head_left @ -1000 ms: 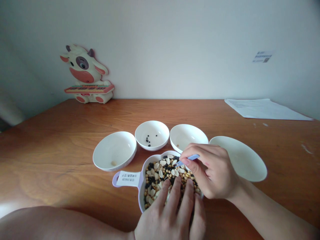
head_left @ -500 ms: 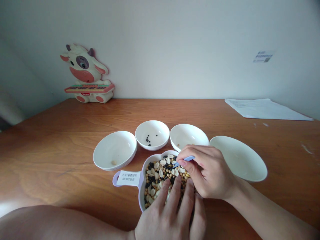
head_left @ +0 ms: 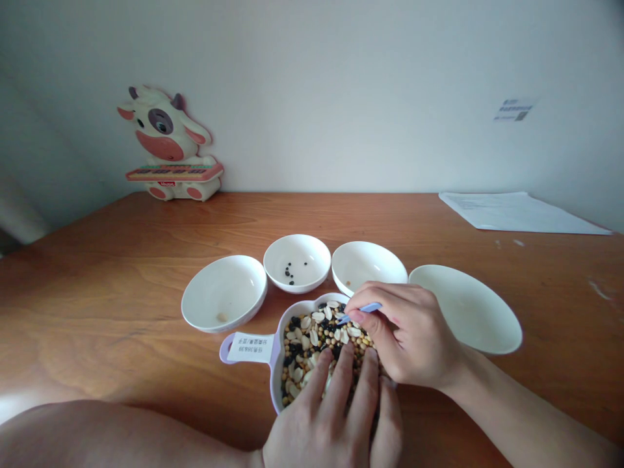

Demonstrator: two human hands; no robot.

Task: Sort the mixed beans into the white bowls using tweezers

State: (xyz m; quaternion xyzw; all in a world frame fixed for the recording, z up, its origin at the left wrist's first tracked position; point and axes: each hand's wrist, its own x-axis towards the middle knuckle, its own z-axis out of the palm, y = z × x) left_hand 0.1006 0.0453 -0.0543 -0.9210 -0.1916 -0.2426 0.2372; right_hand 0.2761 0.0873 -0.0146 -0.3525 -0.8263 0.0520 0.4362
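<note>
My right hand (head_left: 414, 335) pinches small blue tweezers (head_left: 366, 308), their tips down among the beans at the far side of a lilac-rimmed handled bowl (head_left: 275, 383). Mixed peanut halves (head_left: 314, 338), black beans and yellow soybeans fill this bowl. Across its near side lies my left hand (head_left: 336, 409), fingers spread and fingertips resting on the mix. Whether the tweezers grip a bean is too small to tell. A labelled handle (head_left: 249, 348) sticks out to the left.
Behind stand white bowls: the left one (head_left: 221, 286) holds a pale piece, the second (head_left: 297, 250) several black beans, the third (head_left: 369, 260) a small tan bit. An oval white bowl (head_left: 468, 309) sits right. A cow toy keyboard (head_left: 173, 172) and papers (head_left: 517, 211) lie farther back.
Almost nothing differs. My right hand and the tweezers have shifted very slightly to the right; my left hand stays in place on the mix.
</note>
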